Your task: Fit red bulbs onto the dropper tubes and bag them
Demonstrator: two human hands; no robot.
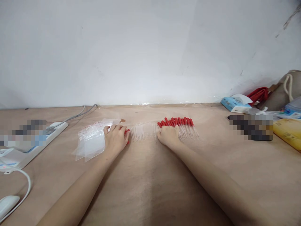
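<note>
My left hand (115, 137) is curled over several small red rubber bulbs (128, 131), with red showing at its fingertips and beside the thumb. Under and left of that hand lie clear zip bags (90, 141). A row of thin clear dropper tubes (143, 131) without bulbs lies between my hands. At the row's right end my right hand (168, 135) is closed, its fingertips hidden and their contents unclear. Just behind and to the right of it, several droppers with red bulbs (185, 122) lie side by side, bulbs toward the wall.
A white power strip (37, 147) with grey cables lies at left, and a white object (8, 204) with a cord at the near left corner. On the right are a blue tissue pack (235, 103), a yellow packet (288, 133) and a grey-brown bag (281, 91). A white wall (145, 56) bounds the table behind.
</note>
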